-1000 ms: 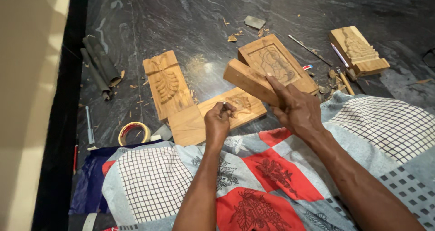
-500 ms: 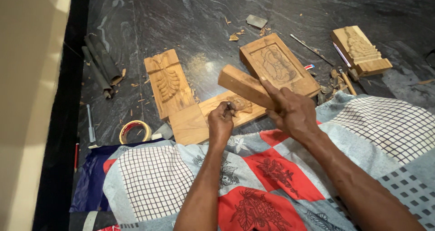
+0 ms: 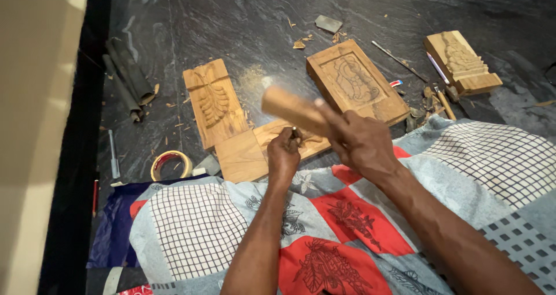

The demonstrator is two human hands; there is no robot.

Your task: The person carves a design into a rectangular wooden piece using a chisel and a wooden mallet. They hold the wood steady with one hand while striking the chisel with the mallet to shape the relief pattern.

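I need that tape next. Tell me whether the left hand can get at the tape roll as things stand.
Probably not right away: the left hand is gripping a chisel on the wood panel. The tape roll lies uncovered to its left.

A: What does the right hand (image 3: 359,141) hold?

B: A wooden mallet (image 3: 292,107), a plain pale brown block. It is raised above the floor, tilted, and its far end looks blurred.

A: And the left hand (image 3: 284,156)?

B: It closes around a thin chisel (image 3: 294,134); only the dark top end shows above the fist, close under the mallet.

A: Where does the chisel stand?

B: On a flat carved panel (image 3: 266,147) of light wood that lies on the dark stone floor, at the edge of a patterned cloth.
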